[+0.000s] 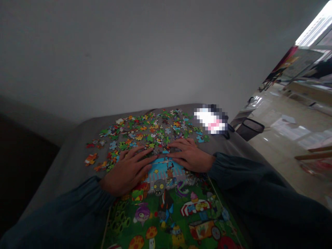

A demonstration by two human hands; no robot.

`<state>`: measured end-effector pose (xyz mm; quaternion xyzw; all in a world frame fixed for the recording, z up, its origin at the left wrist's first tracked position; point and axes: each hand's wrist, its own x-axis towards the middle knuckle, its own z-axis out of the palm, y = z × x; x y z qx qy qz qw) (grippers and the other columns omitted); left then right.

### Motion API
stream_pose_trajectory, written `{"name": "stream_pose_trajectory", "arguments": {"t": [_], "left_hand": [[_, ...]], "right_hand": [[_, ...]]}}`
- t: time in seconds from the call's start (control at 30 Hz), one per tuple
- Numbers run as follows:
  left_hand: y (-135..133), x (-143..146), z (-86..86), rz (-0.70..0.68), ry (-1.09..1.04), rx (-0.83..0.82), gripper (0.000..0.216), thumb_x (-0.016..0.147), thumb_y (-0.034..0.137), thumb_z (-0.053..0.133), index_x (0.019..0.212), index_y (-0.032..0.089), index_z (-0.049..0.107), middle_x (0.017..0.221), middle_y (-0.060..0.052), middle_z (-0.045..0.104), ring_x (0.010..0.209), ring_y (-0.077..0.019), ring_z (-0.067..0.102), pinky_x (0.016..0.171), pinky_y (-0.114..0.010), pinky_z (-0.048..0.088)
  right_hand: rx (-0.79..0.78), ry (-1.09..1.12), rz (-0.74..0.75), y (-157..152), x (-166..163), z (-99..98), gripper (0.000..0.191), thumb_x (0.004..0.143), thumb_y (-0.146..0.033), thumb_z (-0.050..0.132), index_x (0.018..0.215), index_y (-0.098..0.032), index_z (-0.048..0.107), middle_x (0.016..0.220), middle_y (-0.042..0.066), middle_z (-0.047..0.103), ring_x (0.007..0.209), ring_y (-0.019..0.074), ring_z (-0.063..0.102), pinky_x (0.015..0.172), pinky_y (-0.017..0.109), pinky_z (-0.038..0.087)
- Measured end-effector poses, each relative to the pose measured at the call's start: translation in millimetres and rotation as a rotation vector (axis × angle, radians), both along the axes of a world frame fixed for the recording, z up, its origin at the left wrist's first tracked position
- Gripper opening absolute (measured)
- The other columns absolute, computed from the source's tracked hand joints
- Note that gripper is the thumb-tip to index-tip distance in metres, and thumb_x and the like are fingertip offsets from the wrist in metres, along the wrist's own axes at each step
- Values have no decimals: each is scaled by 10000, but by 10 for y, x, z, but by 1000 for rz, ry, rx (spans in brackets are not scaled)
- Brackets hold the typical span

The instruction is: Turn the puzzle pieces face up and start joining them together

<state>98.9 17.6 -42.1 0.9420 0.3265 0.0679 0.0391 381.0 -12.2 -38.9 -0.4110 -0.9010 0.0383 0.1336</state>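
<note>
A cartoon picture board (pixel 159 202), green with a blue top part, lies before me; it shows a zombie and plant figures. My left hand (pixel 128 169) rests over its upper left corner, fingers stretched out and apart toward the middle. Across from it, my right hand (pixel 188 155) lies over the upper right part, its fingers also extended. A small blue puzzle piece (pixel 165 152) sits between the fingertips of both hands, at the board's top edge. Neither hand visibly grips anything. Loose jigsaw pieces (pixel 140 136) spread just beyond the fingers.
The grey cloth-covered surface (pixel 75 155) ends against a pale wall (pixel 155 55). A phone-like bright object (pixel 211 119), pixelated, lies at the back right. Past the right edge are a dark bin-like container (pixel 249 128) and a shiny floor (pixel 280 145).
</note>
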Motion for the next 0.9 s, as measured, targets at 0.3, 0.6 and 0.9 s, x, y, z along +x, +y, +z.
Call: {"name": "stream_pose_trajectory", "arguments": {"t": [0.3, 0.6, 0.9], "left_hand": [[-199, -45, 154, 36, 3, 53, 369, 976, 430, 399, 1326, 383, 510, 1451, 28, 480, 1339, -287, 371, 1032, -512, 331], [-442, 52, 192, -41, 92, -3, 410, 969, 448, 425, 1356, 324, 478, 1489, -5, 434, 1307, -279, 428, 1025, -493, 339], [-616, 156, 207, -119, 59, -23, 437, 969, 453, 427, 1360, 268, 487, 1428, -14, 514, 1251, -266, 495, 987, -443, 384]], "right_hand": [[33, 117, 77, -14, 0, 50, 276, 972, -291, 454, 1166, -239, 643, 1189, 71, 640, 1167, 232, 485, 980, 464, 326], [-53, -20, 246, -118, 4, 113, 383, 961, -331, 453, 1312, -215, 551, 1422, 48, 501, 1357, 263, 342, 1047, 501, 323], [-83, 4, 377, -265, -46, 279, 280, 930, -267, 483, 1136, -205, 662, 1250, 24, 645, 1324, 234, 401, 1072, 462, 294]]}}
